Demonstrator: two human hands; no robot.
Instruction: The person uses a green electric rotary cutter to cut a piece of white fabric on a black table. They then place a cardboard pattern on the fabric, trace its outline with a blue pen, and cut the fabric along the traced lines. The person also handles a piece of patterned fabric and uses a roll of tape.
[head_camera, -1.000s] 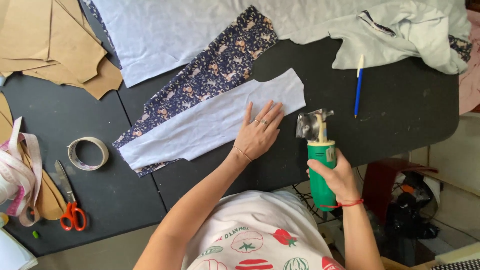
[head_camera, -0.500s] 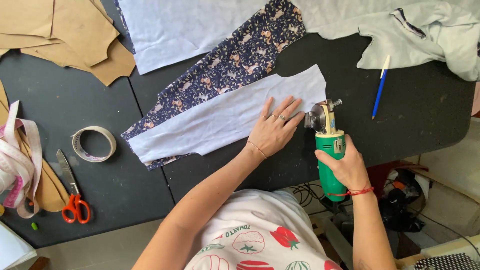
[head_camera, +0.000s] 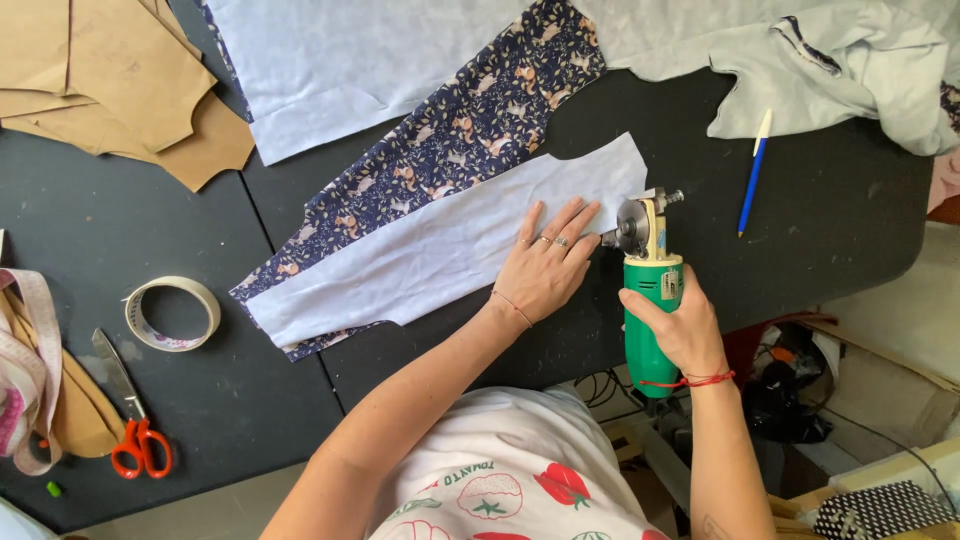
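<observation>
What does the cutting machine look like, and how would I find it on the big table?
Start at the dark table and find the long pale paper pattern piece lying on navy flowered fabric. At its right end, the right hand grips the green-handled electric cutter. It alone has a bright green body and a round metal blade; the red-handled scissors lie far left.

My dark worktable (head_camera: 150, 220) has floral fabric (head_camera: 450, 140) under a pale pattern piece (head_camera: 420, 255). Also on it: brown paper patterns (head_camera: 110, 90), tape roll (head_camera: 172, 313), red-handled scissors (head_camera: 135, 425), blue pen (head_camera: 754, 172).
</observation>
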